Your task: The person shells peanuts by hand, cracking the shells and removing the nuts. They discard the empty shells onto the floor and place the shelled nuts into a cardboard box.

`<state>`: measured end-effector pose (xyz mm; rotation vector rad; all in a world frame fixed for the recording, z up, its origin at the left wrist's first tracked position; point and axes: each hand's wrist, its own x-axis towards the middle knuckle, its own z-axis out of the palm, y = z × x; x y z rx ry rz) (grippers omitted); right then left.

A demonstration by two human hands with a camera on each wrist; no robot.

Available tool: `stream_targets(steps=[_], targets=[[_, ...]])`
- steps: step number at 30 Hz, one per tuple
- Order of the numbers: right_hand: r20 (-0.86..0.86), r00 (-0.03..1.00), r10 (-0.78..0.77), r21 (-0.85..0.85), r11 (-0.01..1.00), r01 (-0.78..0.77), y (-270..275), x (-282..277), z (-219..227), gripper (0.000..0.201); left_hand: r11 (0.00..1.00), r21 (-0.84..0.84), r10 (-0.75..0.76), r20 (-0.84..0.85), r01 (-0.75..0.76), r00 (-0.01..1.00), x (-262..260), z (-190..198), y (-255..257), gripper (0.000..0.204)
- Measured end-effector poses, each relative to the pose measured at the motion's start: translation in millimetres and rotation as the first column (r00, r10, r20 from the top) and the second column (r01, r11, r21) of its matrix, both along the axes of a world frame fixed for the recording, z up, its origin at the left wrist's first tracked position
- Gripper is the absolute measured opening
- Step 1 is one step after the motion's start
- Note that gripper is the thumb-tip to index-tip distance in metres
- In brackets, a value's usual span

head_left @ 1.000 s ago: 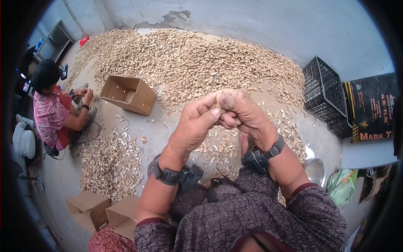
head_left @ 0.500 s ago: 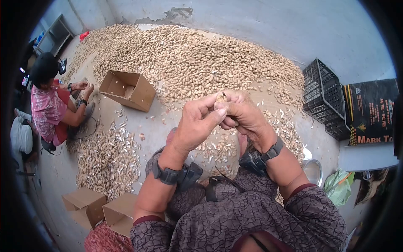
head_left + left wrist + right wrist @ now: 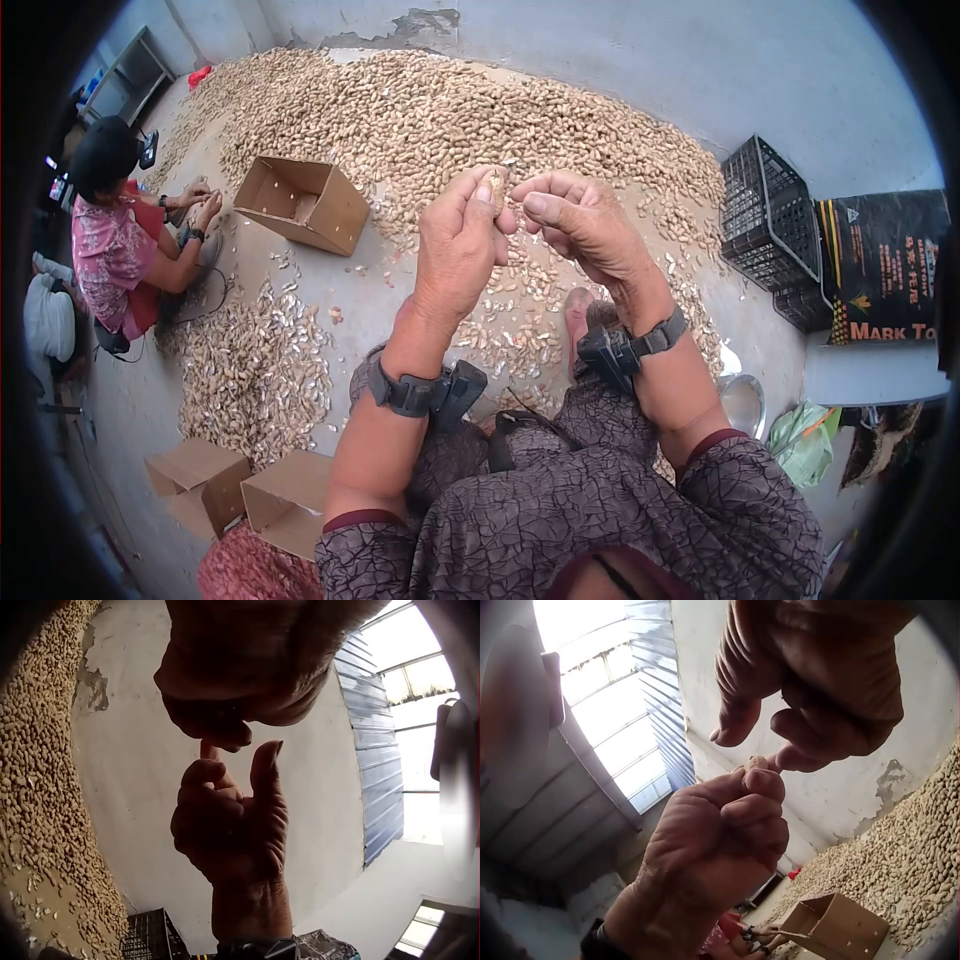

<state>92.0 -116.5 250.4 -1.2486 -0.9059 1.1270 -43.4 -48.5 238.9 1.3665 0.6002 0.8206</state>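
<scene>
The person's left hand (image 3: 455,250) is raised in front of them, its fingertips pinching a small tan peanut pod (image 3: 497,190) that pokes up above the thumb. The right hand (image 3: 585,225) is just beside it on the right, fingers curled and thumb lifted; it grasps nothing that can be made out, though one fingertip meets the left hand at the pod in the wrist views. Beyond the hands, a broad heap of unshelled tan peanuts (image 3: 450,110) covers the grey concrete floor up to the far wall. An open brown cardboard box (image 3: 300,205) lies on its side to the left, and a black plastic crate (image 3: 775,225) leans at the right. A second person in a pink patterned top (image 3: 105,250) sits at the far left.
</scene>
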Motion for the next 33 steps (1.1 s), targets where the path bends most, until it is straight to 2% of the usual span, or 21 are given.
stream_targets(steps=[1, 4, 5, 7, 9, 11, 13, 15, 17, 19, 21, 24, 25, 26, 27, 28, 29, 31, 33], targets=[[-0.005, 1.0, -0.002, -0.013, 1.0, 0.002, 3, 0, -1, 0.024, 1.0, -0.013, -0.002, -0.005, 0.002, 1.0, 3, -3, -1, 0.026], [-0.037, 0.998, 0.045, 0.034, 0.998, -0.044, 11, -1, -7, 0.025, 0.955, 0.285, 0.078, 0.009, -0.077, 0.997, 15, -13, -5, 0.024], [-0.04, 0.998, 0.045, 0.026, 0.999, -0.044, 12, -1, -9, 0.025, 0.958, 0.278, 0.078, 0.006, -0.077, 0.997, 15, -13, -4, 0.024], [-0.084, 0.996, 0.016, 0.015, 1.0, -0.014, 15, 1, -14, 0.025, 0.923, 0.367, 0.149, -0.077, -0.111, 0.986, 17, -13, -2, 0.022], [-0.113, 0.994, -0.002, 0.001, 1.0, 0.002, 19, 1, -16, 0.023, 0.909, 0.399, 0.172, -0.093, -0.121, 0.981, 20, -20, 3, 0.022], [-0.196, 0.976, -0.097, -0.036, 0.995, 0.091, 22, -1, -17, 0.021, 0.869, 0.475, 0.195, -0.077, -0.136, 0.978, 24, -26, 6, 0.023], [-0.232, 0.966, -0.116, -0.044, 0.993, 0.109, 23, -5, -16, 0.018, 0.87, 0.476, 0.193, -0.092, -0.127, 0.977, 25, -23, 6, 0.024], [-0.177, 0.966, -0.189, 0.014, 0.981, 0.195, 25, -8, -20, 0.016, 0.925, 0.345, 0.199, -0.072, -0.162, 0.977, 28, -18, 2, 0.024], [-0.124, 0.968, -0.217, 0.028, 0.975, 0.222, 23, -14, -18, 0.017, 0.915, 0.353, 0.239, -0.079, -0.197, 0.968, 31, -19, 1, 0.025], [-0.043, 0.956, -0.289, 0.054, 0.955, 0.291, 23, -17, -18, 0.018, 0.927, 0.288, 0.271, -0.074, -0.24, 0.96, 34, -23, 2, 0.024], [-0.019, 0.953, -0.302, 0.076, 0.95, 0.303, 23, -17, -22, 0.018, 0.9, 0.349, 0.306, -0.085, -0.259, 0.948, 39, -37, 8, 0.023], [0.126, 0.926, -0.357, 0.171, 0.927, 0.334, 21, -19, -17, 0.015, 0.979, 0.01, 0.203, 0.122, -0.206, 0.971, 44, -40, 8, 0.018], [0.129, 0.925, -0.356, 0.182, 0.926, 0.331, 21, -19, -18, 0.015, 0.978, 0.017, 0.204, 0.131, -0.208, 0.97, 42, -35, 6, 0.018], [0.126, 0.927, -0.352, 0.205, 0.924, 0.323, 20, -19, -20, 0.014, 0.974, -0.203, 0.144, 0.218, -0.099, 0.965, 39, -31, 4, 0.018], [0.124, 0.93, -0.346, 0.227, 0.922, 0.313, 20, -19, -20, 0.012, 0.916, -0.401, 0.103, 0.315, 0.033, 0.944, 37, -26, 3, 0.018], [0.097, 0.949, -0.299, 0.226, 0.935, 0.272, 16, -21, -13, 0.01, 0.932, -0.356, 0.035, 0.265, 0.064, 0.964, 34, -31, 8, 0.019], [0.1, 0.95, -0.297, 0.233, 0.935, 0.268, 15, -21, -12, 0.01, 0.935, -0.35, 0.037, 0.27, 0.062, 0.962, 32, -31, 11, 0.019], [0.193, 0.932, -0.307, 0.278, 0.928, 0.248, 15, -21, -14, 0.008, 0.864, -0.471, -0.016, 0.329, 0.179, 0.944, 29, -32, 13, 0.021], [0.183, 0.943, -0.279, 0.311, 0.926, 0.213, 14, -19, -21, 0.006, 0.845, -0.481, -0.06, 0.35, 0.235, 0.935, 29, -39, 18, 0.024]])
